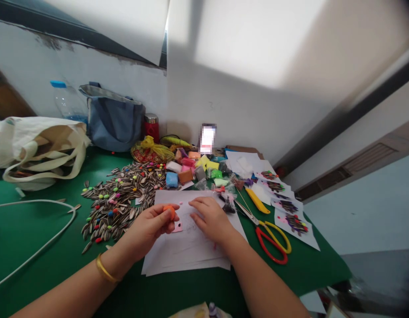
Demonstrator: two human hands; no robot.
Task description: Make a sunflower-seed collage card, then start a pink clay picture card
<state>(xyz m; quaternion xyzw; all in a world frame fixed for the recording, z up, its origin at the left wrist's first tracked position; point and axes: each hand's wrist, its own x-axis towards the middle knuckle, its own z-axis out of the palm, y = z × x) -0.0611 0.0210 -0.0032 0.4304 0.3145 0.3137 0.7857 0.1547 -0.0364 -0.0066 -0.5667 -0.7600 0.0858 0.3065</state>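
Note:
My left hand (154, 226) pinches a rounded orange lump (170, 212), which looks like soft modelling clay, between thumb and fingers. It hovers over the left part of a stack of white paper (194, 258). My right hand (211, 217) lies on the paper with its fingers stretched and slightly bent, holding nothing that I can see. Between the hands is a pink piece (178, 226) with dark dots, partly covered by my left fingers. Faint pencil marks show on the paper. A pile of striped sunflower seeds (124, 194) with coloured bits mixed in spreads left of my left hand.
Bagged clay blocks, one of them blue (171, 179), crowd the paper's far edge. Right of it lie scissors (270, 236), a yellow cutter (257, 200) and seed-decorated cards (295, 225). Behind stand a blue bag (114, 119), a red flask (151, 127) and a phone (207, 139). A white cable (48, 243) crosses the left.

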